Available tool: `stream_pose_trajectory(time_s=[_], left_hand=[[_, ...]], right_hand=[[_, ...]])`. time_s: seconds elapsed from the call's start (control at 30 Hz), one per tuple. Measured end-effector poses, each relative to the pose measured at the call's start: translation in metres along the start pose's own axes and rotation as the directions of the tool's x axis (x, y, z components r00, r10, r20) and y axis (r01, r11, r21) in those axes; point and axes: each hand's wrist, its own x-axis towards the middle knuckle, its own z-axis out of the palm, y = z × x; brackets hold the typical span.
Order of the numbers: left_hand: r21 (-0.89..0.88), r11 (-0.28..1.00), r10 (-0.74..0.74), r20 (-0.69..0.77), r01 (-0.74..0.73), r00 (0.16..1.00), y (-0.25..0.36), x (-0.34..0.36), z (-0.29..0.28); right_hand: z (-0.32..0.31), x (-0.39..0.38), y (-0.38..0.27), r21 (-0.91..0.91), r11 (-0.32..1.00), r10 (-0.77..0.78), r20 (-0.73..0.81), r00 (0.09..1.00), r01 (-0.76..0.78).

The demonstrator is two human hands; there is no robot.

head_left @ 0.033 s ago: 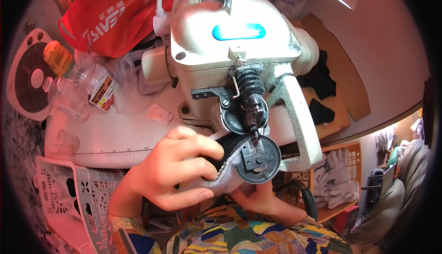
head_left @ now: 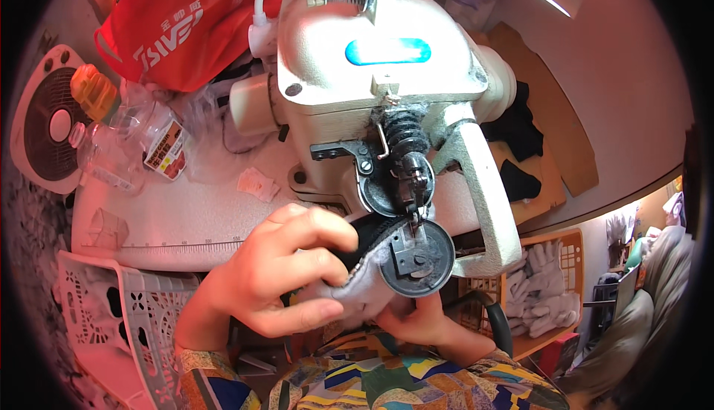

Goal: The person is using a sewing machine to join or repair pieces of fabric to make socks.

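Note:
A cream industrial sewing machine (head_left: 379,46) with two round black feed discs stands in front of me. At the left side of the lower disc (head_left: 435,272) is a fabric piece (head_left: 361,291), black on one face and fuzzy light grey on the other, its edge running up between the discs. My left hand (head_left: 286,269) pinches that edge with bent fingers, the thumb below on the grey side. Beneath the lower disc, my right hand (head_left: 420,324) is closed at the hanging grey cloth. The disc and cloth hide part of its fingers.
A white plastic basket (head_left: 156,313) stands at the left; an orange-brown basket (head_left: 558,269) of light-grey gloves is at the right. Clear plastic containers (head_left: 111,153), a fan (head_left: 52,124) and a red bag (head_left: 178,31) occupy the left back. Black cloth pieces (head_left: 513,124) lie on cardboard.
The fingers of my left hand have shifted slightly left with the fabric's edge. My right hand stays under the lower disc.

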Motion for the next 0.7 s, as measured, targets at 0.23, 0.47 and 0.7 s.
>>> stream_pose_trajectory(time_s=[0.23,0.47,0.7], left_hand=[[0.122,0.992,-0.027,0.103,0.015,0.994,0.004,0.002,-0.011],[0.152,0.985,-0.068,-0.081,0.08,0.994,-0.015,-0.012,0.006],[0.277,0.956,-0.041,-0.186,0.093,0.982,-0.009,-0.018,0.009]], right_hand=[[-0.025,0.006,-0.009,0.316,0.901,0.226,0.244,0.943,-0.298],[-0.022,0.005,-0.003,0.326,0.882,0.259,0.268,0.928,-0.34],[-0.024,0.003,0.002,0.116,0.87,0.431,0.289,0.855,-0.479]])
